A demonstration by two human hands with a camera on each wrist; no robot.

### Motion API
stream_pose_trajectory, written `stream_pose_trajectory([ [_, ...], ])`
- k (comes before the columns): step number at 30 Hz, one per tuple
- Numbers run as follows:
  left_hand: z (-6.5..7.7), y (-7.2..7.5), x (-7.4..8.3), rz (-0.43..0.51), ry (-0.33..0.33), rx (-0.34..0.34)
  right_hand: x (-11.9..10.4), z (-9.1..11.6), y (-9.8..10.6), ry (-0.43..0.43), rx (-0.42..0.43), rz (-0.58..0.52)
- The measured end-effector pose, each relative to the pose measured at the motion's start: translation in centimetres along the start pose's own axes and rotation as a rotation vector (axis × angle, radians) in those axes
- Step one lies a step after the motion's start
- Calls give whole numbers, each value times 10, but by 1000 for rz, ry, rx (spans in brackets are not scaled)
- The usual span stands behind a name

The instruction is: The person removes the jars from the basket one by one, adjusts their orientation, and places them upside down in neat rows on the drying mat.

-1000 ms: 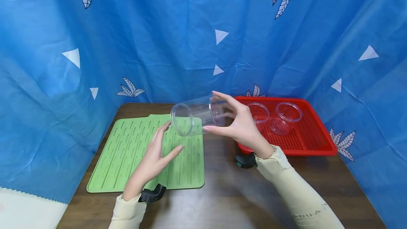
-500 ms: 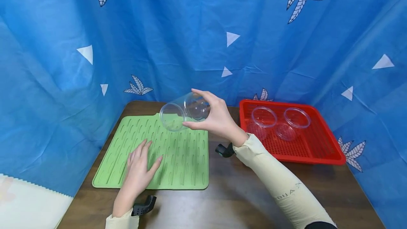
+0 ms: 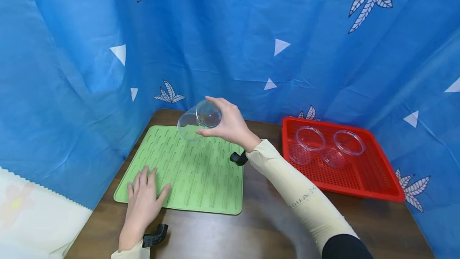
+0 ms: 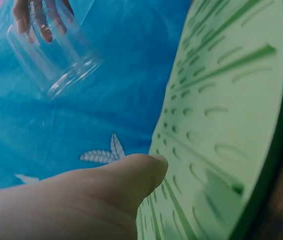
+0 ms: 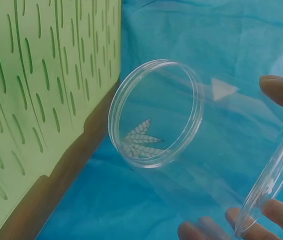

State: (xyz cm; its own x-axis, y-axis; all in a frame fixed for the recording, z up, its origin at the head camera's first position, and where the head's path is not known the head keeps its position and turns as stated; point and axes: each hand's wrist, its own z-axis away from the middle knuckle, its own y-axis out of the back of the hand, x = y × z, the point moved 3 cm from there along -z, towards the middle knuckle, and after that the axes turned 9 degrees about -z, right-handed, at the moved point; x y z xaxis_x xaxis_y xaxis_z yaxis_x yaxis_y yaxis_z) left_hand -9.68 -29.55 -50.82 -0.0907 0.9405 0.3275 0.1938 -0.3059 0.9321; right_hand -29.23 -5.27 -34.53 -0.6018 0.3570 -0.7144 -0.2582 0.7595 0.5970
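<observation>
Your right hand (image 3: 228, 121) grips the clear cup (image 3: 189, 126), tilted in the air above the far side of the green mat (image 3: 201, 173): placing, by the look of it. Left hand (image 3: 141, 200) lies fingers spread, near-left corner. Next calls for levelling, then gentle lowering.
</observation>
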Motion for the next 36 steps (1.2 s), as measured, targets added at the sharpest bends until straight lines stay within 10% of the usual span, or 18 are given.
stream_pose_trajectory([
  [21,19,-4,-1,14,73,-95,-11,-60,-86,-78,-294,304],
  [36,30,-10,14,38,57,-84,9,-59,-112,-164,-345,378],
])
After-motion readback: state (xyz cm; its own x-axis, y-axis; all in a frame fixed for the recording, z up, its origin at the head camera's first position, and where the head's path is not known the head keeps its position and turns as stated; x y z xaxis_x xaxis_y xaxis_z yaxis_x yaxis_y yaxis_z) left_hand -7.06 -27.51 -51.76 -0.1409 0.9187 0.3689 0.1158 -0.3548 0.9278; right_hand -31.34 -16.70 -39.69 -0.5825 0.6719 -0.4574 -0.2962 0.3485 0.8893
